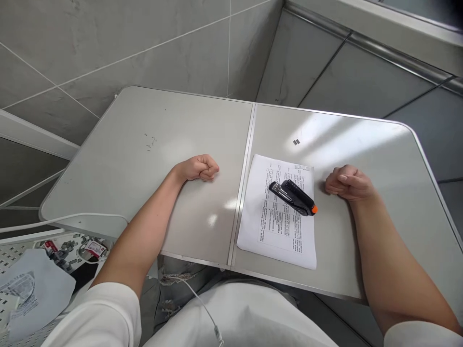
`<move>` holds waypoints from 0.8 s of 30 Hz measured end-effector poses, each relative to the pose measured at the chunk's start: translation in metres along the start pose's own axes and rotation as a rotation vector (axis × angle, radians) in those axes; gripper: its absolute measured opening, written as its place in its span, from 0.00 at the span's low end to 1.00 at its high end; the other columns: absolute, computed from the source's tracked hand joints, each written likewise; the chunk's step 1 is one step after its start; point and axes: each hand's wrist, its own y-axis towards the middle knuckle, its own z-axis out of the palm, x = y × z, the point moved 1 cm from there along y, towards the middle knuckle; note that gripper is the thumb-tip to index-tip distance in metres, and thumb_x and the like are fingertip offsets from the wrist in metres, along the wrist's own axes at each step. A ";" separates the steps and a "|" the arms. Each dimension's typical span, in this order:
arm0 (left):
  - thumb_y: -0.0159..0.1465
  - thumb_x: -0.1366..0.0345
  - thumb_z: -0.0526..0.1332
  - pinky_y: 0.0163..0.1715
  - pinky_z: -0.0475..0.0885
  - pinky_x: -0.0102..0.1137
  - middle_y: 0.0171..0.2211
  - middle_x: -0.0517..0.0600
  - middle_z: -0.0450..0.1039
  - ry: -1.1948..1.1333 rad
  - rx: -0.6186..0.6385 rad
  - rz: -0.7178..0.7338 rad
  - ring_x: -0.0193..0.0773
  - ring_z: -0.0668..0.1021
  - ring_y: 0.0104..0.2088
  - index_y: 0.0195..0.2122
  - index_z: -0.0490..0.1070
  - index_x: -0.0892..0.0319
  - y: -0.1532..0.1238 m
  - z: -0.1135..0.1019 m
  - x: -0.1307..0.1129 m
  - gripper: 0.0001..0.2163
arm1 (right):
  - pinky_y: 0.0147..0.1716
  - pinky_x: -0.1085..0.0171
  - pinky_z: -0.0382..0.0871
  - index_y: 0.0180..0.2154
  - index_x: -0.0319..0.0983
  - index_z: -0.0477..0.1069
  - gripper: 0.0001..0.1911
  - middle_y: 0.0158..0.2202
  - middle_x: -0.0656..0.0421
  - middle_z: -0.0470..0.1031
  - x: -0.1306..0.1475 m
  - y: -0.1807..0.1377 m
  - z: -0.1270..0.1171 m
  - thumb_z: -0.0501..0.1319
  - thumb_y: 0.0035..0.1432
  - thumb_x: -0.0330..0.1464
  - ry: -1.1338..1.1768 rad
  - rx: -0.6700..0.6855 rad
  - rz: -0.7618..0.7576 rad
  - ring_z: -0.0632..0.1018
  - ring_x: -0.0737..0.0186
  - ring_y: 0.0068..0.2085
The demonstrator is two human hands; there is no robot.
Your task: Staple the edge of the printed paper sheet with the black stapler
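Printed paper illegible; red-white label unreadable too

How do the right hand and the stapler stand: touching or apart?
Apart: the head view shows a strip of bare tabletop between the right hand and the stapler.

Black stapler (orange-ended), lying slantwise on printed paper.

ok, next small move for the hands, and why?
Probably open the right hand toward the black stapler with the orange end. Both hands are closed in fists, with nothing visible in them. The stapler lies on the rectangular, printed white paper, orange end toward the right hand's side, and nearer that hand than the left hand.
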 end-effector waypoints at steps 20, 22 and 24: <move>0.57 0.73 0.60 0.15 0.45 0.23 0.16 0.39 0.40 -0.116 0.103 -0.069 0.23 0.46 0.16 0.16 0.50 0.57 -0.004 -0.014 0.014 0.19 | 0.21 0.70 0.42 0.22 0.47 0.35 0.34 0.17 0.72 0.45 0.004 -0.002 0.011 0.62 0.64 0.43 0.149 -0.138 0.243 0.50 0.81 0.18; 0.56 0.73 0.60 0.15 0.45 0.23 0.16 0.39 0.40 -0.128 0.102 -0.068 0.23 0.46 0.15 0.16 0.50 0.57 -0.004 -0.014 0.014 0.18 | 0.20 0.70 0.42 0.23 0.47 0.35 0.34 0.17 0.72 0.45 0.005 -0.001 0.011 0.62 0.64 0.44 0.147 -0.119 0.255 0.49 0.80 0.19; 0.57 0.73 0.60 0.15 0.45 0.23 0.15 0.39 0.40 -0.147 0.096 -0.070 0.23 0.47 0.15 0.16 0.50 0.57 -0.004 -0.014 0.015 0.19 | 0.20 0.71 0.41 0.22 0.47 0.37 0.35 0.18 0.72 0.44 0.006 0.001 0.010 0.63 0.64 0.46 0.142 -0.101 0.261 0.47 0.80 0.19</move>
